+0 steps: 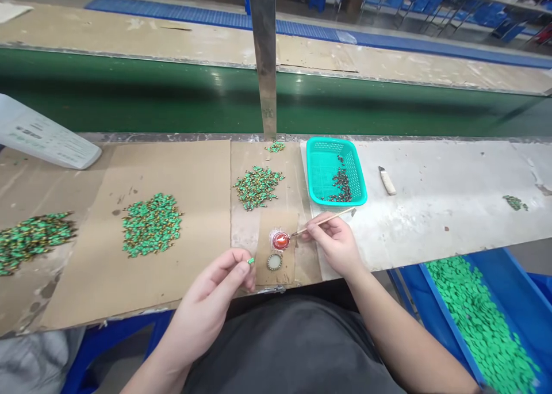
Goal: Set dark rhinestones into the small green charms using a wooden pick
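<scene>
My left hand (219, 285) pinches a tiny green piece (250, 260) between thumb and fingertips, just left of a small pale cap (274, 261). My right hand (334, 241) grips a thin wooden brush (323, 221) like a pen; its tip rests in a small cap of red paint (280, 240). Both caps sit on a scrap of cardboard (276, 270) at the bench's near edge. Beyond them lies a pile of green and gold pieces (257, 186).
A bigger green pile (150, 224) and another (32, 238) lie to the left on cardboard. A teal basket (321, 172) holds dark pieces. A small knife (387, 181) lies beside it. A blue bin (478, 319) of green parts stands lower right. A metal post (264, 54) rises behind.
</scene>
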